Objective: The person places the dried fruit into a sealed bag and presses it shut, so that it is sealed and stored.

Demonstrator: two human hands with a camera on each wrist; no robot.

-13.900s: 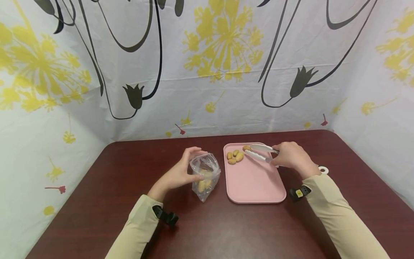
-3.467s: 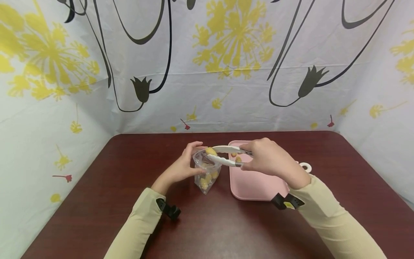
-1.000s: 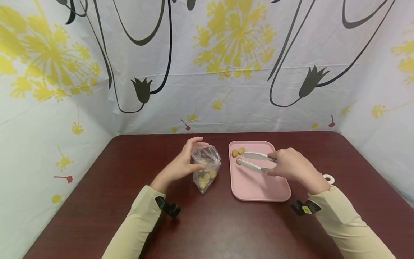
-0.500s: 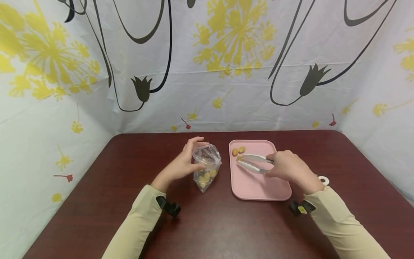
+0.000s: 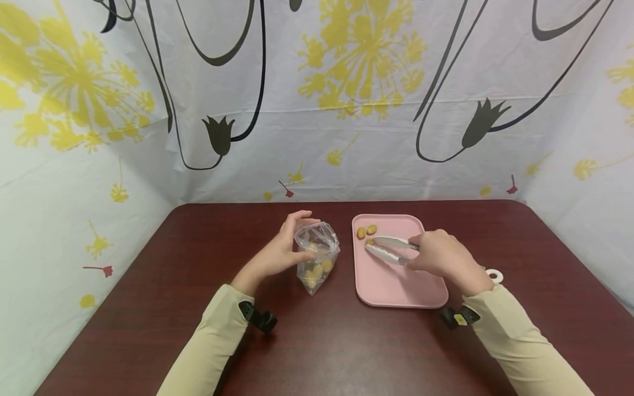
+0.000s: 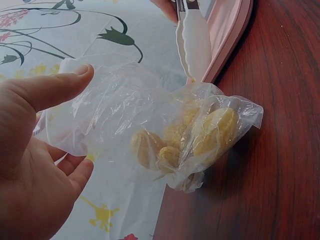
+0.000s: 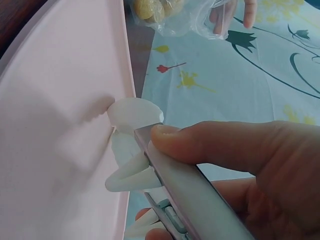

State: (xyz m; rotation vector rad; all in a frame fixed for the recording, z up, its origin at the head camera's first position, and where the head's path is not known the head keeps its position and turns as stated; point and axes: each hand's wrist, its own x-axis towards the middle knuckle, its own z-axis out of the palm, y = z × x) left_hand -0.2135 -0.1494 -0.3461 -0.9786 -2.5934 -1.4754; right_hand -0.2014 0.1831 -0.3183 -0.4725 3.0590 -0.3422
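Note:
My left hand (image 5: 277, 256) holds a clear plastic bag (image 5: 317, 250) by its mouth, thumb on the near side and fingers behind. Several yellow-brown oval pieces like small potatoes (image 6: 215, 131) lie in its bottom. My right hand (image 5: 443, 256) grips white-tipped metal tongs (image 5: 393, 242) over the pink tray (image 5: 406, 289). The tongs' tips are spread around one potato-like piece (image 5: 369, 241), partly hidden by them. Two more pieces, one at the rim (image 5: 361, 233) and one beside it (image 5: 372, 229), lie in the tray's far left corner.
The tray lies on a dark red-brown table (image 5: 317, 352), right of the bag. A white ring (image 5: 494, 276) at the tongs' handle end shows behind the right wrist. A printed white curtain (image 5: 297, 137) hangs behind the table and along both sides.
Earlier the tongs carried a piece to the bag's mouth; since then they have come back over the tray. The tray holds fewer pieces and the bag more. The left hand has hardly moved.

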